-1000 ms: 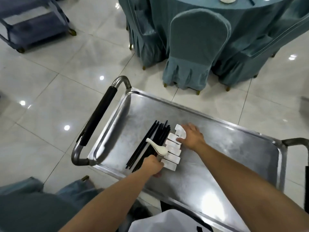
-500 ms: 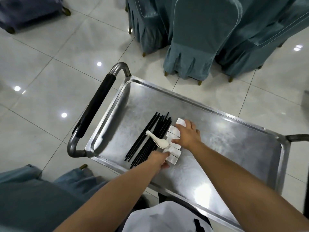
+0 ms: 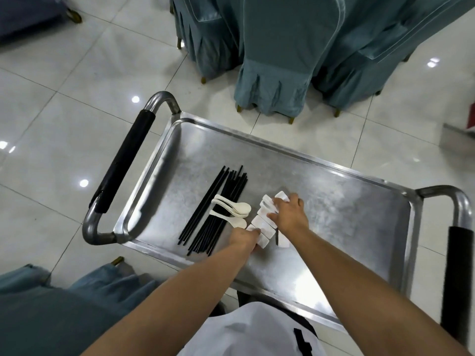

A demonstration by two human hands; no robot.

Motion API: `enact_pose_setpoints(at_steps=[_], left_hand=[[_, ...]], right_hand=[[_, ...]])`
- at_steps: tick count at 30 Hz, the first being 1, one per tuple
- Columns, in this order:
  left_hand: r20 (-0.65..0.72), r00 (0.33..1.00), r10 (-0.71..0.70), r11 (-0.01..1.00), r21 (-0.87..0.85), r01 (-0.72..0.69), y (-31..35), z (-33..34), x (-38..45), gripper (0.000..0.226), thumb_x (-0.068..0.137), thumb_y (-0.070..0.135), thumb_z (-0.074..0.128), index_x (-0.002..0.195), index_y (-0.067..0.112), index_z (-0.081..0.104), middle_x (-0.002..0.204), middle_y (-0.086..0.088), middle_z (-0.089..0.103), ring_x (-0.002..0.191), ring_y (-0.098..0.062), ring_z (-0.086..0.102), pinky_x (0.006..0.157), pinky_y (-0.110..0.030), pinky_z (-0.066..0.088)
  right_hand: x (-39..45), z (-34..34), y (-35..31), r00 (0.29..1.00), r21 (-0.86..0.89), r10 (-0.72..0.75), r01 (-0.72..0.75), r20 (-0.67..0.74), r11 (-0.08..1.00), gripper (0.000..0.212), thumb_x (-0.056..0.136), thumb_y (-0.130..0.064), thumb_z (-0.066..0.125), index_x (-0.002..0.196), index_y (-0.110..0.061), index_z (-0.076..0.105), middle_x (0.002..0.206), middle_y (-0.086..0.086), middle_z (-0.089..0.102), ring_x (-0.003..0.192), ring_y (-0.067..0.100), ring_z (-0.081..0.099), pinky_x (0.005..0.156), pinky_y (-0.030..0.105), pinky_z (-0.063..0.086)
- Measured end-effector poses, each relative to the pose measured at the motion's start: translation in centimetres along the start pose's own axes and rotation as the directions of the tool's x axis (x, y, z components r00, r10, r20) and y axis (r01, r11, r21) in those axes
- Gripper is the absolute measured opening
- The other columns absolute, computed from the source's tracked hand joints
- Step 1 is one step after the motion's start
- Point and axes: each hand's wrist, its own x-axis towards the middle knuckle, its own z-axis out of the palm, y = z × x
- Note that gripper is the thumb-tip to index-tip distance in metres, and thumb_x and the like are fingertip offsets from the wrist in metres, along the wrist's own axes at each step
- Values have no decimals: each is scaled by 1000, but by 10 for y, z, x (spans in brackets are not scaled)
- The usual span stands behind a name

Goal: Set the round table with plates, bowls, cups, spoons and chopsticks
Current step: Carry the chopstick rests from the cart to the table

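Note:
A bundle of black chopsticks (image 3: 218,211) lies on the steel cart tray (image 3: 334,201). Across it rest white ceramic spoons (image 3: 237,210), stacked, their bowls pointing right. Just right of them runs a row of small white chopstick rests (image 3: 262,222). My left hand (image 3: 243,238) grips the near end of that row. My right hand (image 3: 289,214) curls its fingers over the far end. One more rest (image 3: 283,242) lies apart, under my right wrist. No plates, bowls or cups are in view.
The cart has a padded handle on the left (image 3: 123,160) and another on the right (image 3: 460,242). Teal-covered chairs (image 3: 280,60) stand beyond the cart on the tiled floor. Another teal chair (image 3: 51,317) is at my lower left.
My left hand has set down the spoon it held; the spoon now lies on the chopsticks. That hand has moved onto the near rests. The view tilted down, losing the table.

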Motion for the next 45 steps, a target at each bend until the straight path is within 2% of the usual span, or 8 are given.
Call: enact_pose_setpoints(at_steps=[7,12,16,22,28,35,39,45], left_hand=[[5,997,76,954,290,-74,8,24,-17,42,88,36,66,115,5,61,99,-7,66,86,-23,64,68,-27,44],[30,978,205,859,474,-194,15,39,-26,35,90,34,61,108,5,67,108,-13,70,102,-30,66,76,-28,47],[41,948,314,809,511,-291,21,51,-30,34,90,30,61,112,5,69,112,-13,70,108,-30,65,88,-32,51],[-53,938,342,757,608,-242,29,72,-21,69,88,47,60,140,5,43,142,-17,46,134,-32,40,109,-40,36],[-129,910,394,701,682,-207,35,89,-17,93,76,55,73,141,6,28,138,-14,32,129,-36,34,102,-45,38],[-61,872,486,525,818,-236,37,75,-9,63,86,37,62,134,5,36,135,-14,37,125,-35,38,101,-45,40],[-17,860,509,466,846,-259,39,71,-7,55,89,34,57,133,6,37,134,-14,39,126,-36,39,102,-45,41],[-23,892,452,635,711,-303,50,82,-11,45,90,29,51,126,4,40,132,-16,45,121,-36,49,96,-44,43]], right_hand=[[-22,9,49,996,143,65,-54,-68,988,48,88,-40,64,133,-30,50,143,4,23,133,27,24,98,40,44],[-39,11,75,995,212,12,9,-98,977,66,84,-35,69,143,-33,38,156,-1,16,140,26,22,108,39,38],[-56,16,86,964,186,172,-134,-204,973,75,81,-47,70,143,-29,32,141,8,32,128,31,36,99,44,42],[-60,20,85,951,413,294,-233,-91,881,65,83,-40,69,134,-15,37,124,11,43,111,34,53,91,42,49],[-57,21,81,945,473,327,-275,-29,837,57,82,-30,65,131,-18,40,121,10,47,109,33,54,86,40,49],[-58,24,92,933,433,351,-283,-85,856,29,96,-23,47,123,-14,46,123,14,51,108,35,55,90,43,48],[-57,16,102,921,461,362,-263,-141,847,34,92,-14,47,125,-9,52,121,14,54,105,35,58,86,38,48],[-35,-13,98,893,514,333,-141,-304,846,36,89,-11,50,125,-12,56,118,13,55,103,34,58,84,37,48]])
